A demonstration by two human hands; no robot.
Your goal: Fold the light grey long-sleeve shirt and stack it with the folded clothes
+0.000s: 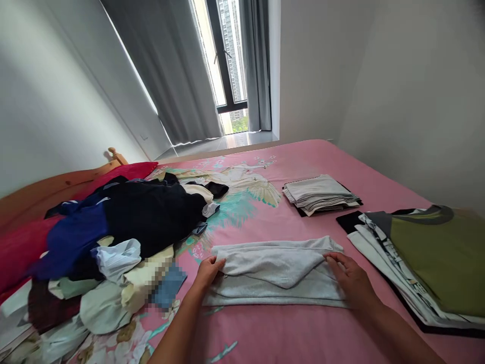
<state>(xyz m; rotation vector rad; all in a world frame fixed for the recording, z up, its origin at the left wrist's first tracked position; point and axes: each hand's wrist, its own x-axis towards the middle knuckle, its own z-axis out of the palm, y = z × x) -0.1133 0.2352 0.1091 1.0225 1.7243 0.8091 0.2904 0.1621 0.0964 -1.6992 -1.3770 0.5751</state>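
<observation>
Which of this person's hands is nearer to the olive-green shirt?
Right. The right hand holds the right end of the grey garment, left of the olive-green shirt; the left hand holds its opposite end, farther away.

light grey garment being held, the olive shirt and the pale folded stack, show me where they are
Light grey garment (pixel 269 265): head view, on its upper folded flap.
Olive shirt (pixel 435 258): head view, on its flat green body.
Pale folded stack (pixel 318 188): head view, on its top piece.
</observation>
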